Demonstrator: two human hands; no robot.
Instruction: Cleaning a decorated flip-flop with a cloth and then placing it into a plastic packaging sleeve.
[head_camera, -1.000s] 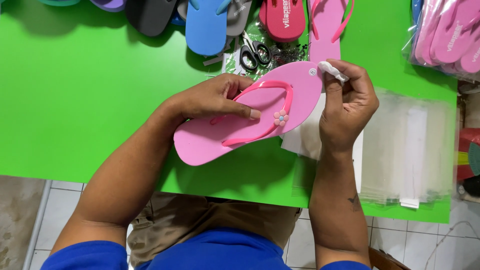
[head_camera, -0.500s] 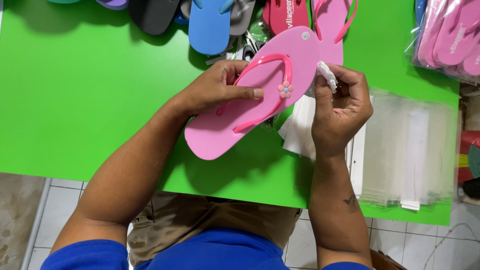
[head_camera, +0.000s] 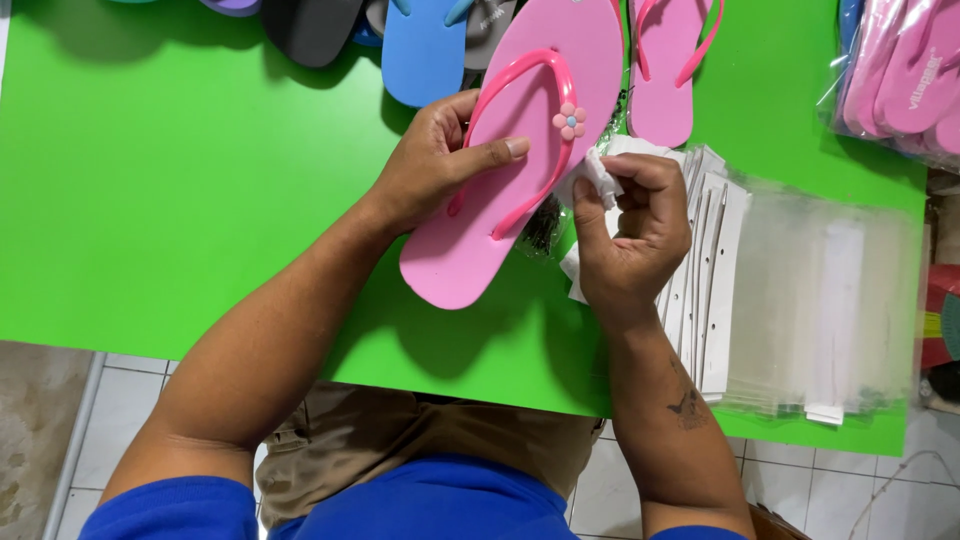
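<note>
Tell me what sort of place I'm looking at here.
Probably a small flip-flop packing or finishing bench. The left hand holds a pink flip-flop above a green table, more flip-flops line the far edge, and clear plastic bags are stacked beside the right hand.

1. The person is wearing a blue shirt with short sleeves.
2. The person is wearing tan trousers.
3. The right arm (head_camera: 680, 440) is showing a small dark tattoo near the wrist.
4. Both hands are going bare.

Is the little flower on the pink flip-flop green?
No, the flower on the pink flip-flop is pink with a blue middle.
</note>
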